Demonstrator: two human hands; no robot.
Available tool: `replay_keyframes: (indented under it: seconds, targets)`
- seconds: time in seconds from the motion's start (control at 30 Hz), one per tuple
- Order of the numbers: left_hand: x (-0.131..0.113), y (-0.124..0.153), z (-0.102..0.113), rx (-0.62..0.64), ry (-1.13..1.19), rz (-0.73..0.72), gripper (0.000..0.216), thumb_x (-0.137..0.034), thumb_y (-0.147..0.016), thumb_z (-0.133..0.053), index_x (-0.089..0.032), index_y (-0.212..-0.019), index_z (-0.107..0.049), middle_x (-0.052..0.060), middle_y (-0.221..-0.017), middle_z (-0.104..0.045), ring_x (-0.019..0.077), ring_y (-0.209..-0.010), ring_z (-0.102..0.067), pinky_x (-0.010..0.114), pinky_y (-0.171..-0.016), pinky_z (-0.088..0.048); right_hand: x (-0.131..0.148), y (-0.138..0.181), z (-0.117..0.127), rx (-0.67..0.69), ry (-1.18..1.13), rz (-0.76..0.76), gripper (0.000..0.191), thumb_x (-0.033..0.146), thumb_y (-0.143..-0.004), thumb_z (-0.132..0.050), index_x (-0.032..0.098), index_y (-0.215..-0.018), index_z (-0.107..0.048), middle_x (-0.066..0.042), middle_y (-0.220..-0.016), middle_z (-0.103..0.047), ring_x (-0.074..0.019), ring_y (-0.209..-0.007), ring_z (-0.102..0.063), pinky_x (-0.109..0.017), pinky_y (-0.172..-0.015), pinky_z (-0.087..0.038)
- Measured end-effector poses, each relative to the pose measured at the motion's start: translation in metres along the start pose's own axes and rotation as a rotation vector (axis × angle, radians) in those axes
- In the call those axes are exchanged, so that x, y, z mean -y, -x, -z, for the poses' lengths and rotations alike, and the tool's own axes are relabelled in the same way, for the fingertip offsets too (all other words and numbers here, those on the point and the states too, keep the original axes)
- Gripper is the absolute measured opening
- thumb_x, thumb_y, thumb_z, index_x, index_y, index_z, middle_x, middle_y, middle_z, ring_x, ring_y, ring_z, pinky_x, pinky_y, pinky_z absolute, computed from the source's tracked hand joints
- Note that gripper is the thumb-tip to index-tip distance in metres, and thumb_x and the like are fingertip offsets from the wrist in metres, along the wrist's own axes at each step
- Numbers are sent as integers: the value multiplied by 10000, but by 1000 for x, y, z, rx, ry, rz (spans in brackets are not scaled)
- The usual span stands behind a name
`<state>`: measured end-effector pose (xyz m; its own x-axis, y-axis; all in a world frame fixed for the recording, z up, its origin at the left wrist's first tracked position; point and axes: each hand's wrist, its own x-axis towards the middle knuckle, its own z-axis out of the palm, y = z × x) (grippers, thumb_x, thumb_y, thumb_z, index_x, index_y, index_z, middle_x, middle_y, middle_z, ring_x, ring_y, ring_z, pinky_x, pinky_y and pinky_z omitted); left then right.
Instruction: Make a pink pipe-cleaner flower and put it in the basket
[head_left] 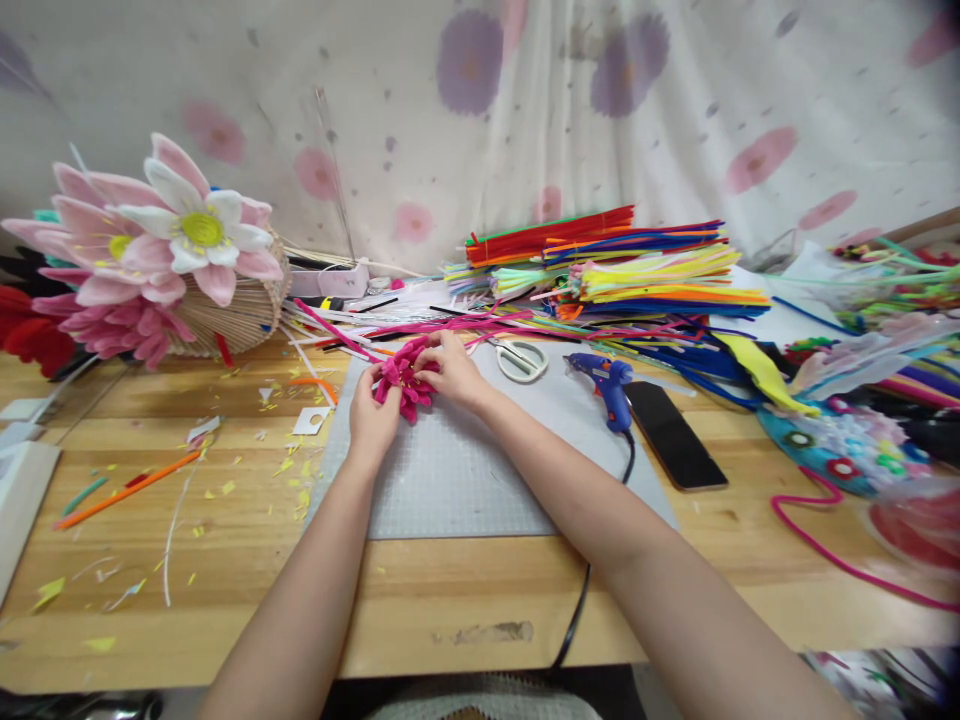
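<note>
A magenta pipe-cleaner flower (411,402) with many petals and a small yellowish centre is between my hands, over the far left part of the grey cutting mat (465,500). My left hand (373,415) grips its left side, thumb on the petals near the centre. On the upper right, my right hand (452,370) pinches a petal between thumb and fingers. The flower's underside is hidden. Scissors (520,362) with pale handles lie just right of my right hand. Further right, a blue hot glue gun (609,385) rests on the mat.
A black phone (675,435) lies right of the glue gun, whose cord (577,610) runs off the table's front edge. Bundles of coloured pipe cleaners (645,270) are piled behind. Finished fuzzy flowers (199,230) stand left in a woven basket (225,320). Yellow scraps (296,480) litter the wood.
</note>
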<state>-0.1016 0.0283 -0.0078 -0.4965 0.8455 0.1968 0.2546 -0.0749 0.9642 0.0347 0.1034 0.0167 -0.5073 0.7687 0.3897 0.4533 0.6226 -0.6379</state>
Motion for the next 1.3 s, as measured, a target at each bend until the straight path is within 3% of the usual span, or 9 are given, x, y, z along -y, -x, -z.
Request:
replay_keyframes:
  seconds: [0.23, 0.4, 0.63, 0.8, 0.97, 1.1, 1.3]
  targets:
    - [-10, 4, 1, -2, -67, 2, 314, -250, -709, -593, -215, -1020, -558, 53, -1040, -620, 182, -988, -580, 327, -909, -437, 11, 4, -3, -19, 62, -21, 60, 153, -715, -591, 190, -761, -602, -55, -1029, -440, -190, -1020, -462, -362, -917, -404]
    - [-17, 7, 1, -9, -163, -20, 343, -234, -661, -618, -210, -995, -544, 53, -1026, -613, 188, -965, -568, 327, -879, -433, 21, 7, -5, -4, 107, -81, 61, 153, -726, -546, 192, -773, -550, -55, -999, -453, -181, -944, -488, -327, -793, -443]
    - [-26, 6, 2, -111, -256, 11, 323, -268, -606, -675, -202, -901, -561, 35, -932, -623, 181, -882, -574, 317, -826, -437, 33, 12, 0, -3, 111, -36, 76, 175, -725, -540, 206, -770, -487, -36, -952, -454, -167, -879, -482, -306, -736, -436]
    - [-23, 4, 8, -131, -186, -4, 271, -271, -612, -669, -197, -858, -581, 18, -864, -626, 152, -810, -579, 280, -772, -451, 33, 14, 1, -71, -30, -56, 245, 193, -687, -575, 213, -891, -440, -32, -958, -474, -174, -889, -498, -330, -751, -449]
    - [-23, 7, 14, -135, -67, 12, 286, -287, -607, -681, -185, -854, -577, 18, -838, -625, 135, -766, -587, 257, -737, -468, 23, 10, -16, -131, -389, -157, 496, 226, -642, -647, 235, -1055, -373, -38, -1033, -492, -169, -983, -534, -360, -851, -461]
    - [-24, 7, 19, -126, -20, 55, 354, -298, -573, -711, -181, -885, -590, 29, -866, -637, 144, -788, -599, 267, -761, -471, 23, 8, -30, -110, -590, -269, 492, 218, -640, -661, 236, -1039, -373, -9, -931, -555, -156, -901, -593, -376, -854, -474]
    - [-25, 4, 26, -131, 17, 111, 326, -308, -552, -713, -169, -828, -609, 33, -818, -648, 154, -757, -606, 276, -739, -478, 38, 7, -33, -150, -563, -333, 506, 211, -609, -689, 236, -1006, -375, 8, -880, -589, -159, -853, -619, -380, -830, -486]
